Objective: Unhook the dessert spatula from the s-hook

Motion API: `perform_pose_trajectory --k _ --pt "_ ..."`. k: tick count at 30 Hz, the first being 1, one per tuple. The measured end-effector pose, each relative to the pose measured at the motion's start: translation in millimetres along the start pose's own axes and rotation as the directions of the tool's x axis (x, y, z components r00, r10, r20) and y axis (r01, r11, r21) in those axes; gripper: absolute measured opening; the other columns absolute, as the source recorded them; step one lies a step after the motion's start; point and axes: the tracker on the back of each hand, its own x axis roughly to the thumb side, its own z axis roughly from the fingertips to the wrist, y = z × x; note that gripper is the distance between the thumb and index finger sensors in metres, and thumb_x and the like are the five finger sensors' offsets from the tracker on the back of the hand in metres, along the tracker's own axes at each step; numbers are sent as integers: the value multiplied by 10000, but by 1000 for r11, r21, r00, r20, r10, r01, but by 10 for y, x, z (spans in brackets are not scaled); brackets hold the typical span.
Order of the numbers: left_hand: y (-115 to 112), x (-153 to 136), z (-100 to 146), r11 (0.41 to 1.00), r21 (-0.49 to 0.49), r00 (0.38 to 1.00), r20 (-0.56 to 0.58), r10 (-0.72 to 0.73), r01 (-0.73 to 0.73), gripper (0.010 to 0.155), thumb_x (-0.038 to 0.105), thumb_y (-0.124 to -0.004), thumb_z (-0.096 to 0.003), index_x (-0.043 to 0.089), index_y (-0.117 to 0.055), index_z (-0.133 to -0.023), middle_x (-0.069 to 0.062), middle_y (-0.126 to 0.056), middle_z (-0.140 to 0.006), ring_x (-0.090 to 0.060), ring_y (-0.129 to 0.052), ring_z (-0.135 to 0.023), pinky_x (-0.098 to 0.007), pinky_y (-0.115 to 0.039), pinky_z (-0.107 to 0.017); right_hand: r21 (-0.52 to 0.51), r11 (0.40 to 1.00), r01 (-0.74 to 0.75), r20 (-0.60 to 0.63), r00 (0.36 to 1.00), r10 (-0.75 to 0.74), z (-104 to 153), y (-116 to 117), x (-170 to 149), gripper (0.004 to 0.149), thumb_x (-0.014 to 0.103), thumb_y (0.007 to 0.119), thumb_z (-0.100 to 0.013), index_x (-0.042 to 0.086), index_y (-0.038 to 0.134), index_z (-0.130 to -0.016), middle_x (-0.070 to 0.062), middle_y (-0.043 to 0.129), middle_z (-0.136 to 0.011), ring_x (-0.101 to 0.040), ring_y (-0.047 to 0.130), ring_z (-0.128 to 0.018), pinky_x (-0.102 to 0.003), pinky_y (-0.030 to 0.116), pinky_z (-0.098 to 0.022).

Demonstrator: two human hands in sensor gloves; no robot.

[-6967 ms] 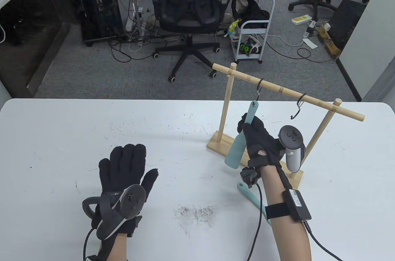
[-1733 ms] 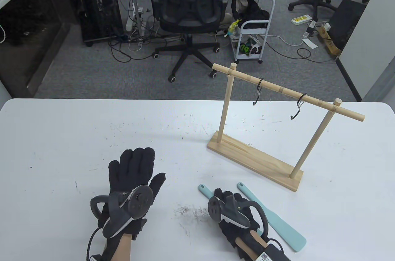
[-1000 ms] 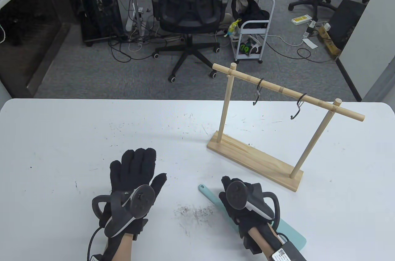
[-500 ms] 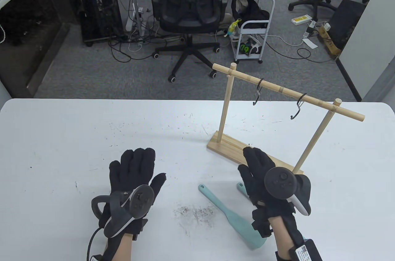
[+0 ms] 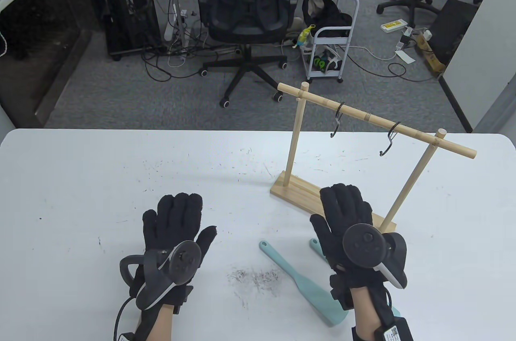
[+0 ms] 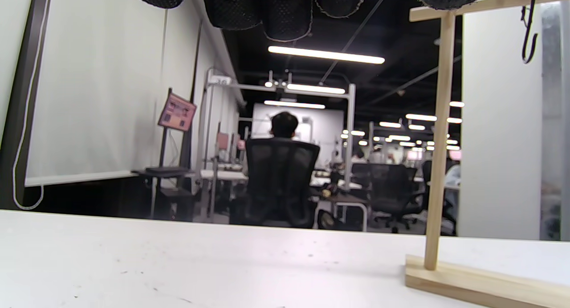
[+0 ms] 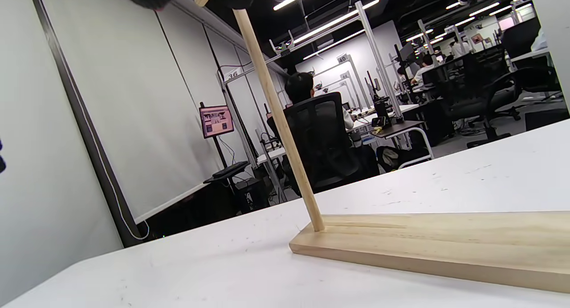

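A teal dessert spatula (image 5: 303, 282) lies flat on the white table (image 5: 80, 179), off the hooks. A second teal spatula (image 5: 315, 245) lies beside it, mostly hidden under my right hand. The wooden rack (image 5: 375, 120) carries two black s-hooks, the left one (image 5: 337, 123) and the right one (image 5: 389, 140), both bare. My right hand (image 5: 344, 212) lies flat and empty, fingers spread, over the rack's base (image 5: 296, 190). My left hand (image 5: 175, 218) lies flat and empty on the table. The left wrist view shows the rack post (image 6: 438, 139) and a bare hook (image 6: 528, 30).
A patch of dark scuff marks (image 5: 254, 278) lies on the table between my hands. Beyond the table's far edge stand an office chair (image 5: 248, 6) and a white cart (image 5: 330, 40). The rack's base (image 7: 436, 248) fills the right wrist view close by.
My right hand took the spatula off the left s-hook, laid it on the table beside the other spatula, let go and moved forward to lie flat by the rack's base. My left hand stayed put.
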Motion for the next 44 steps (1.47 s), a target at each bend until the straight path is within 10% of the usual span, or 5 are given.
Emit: perform_pose_trajectory --k 44 --pt "-28 0 -7 1000 -7 1000 -2 -9 9 776 699 -576 -541 360 -427 -1222 -10 -576 -1296 -348 -540 -1217 -651 -488 -857 41 991 -127 79 989 123 34 129 186 720 562 673 -506 236 498 -1124 -117 444 -1197 -454 421 -1089 -673 391 -731"
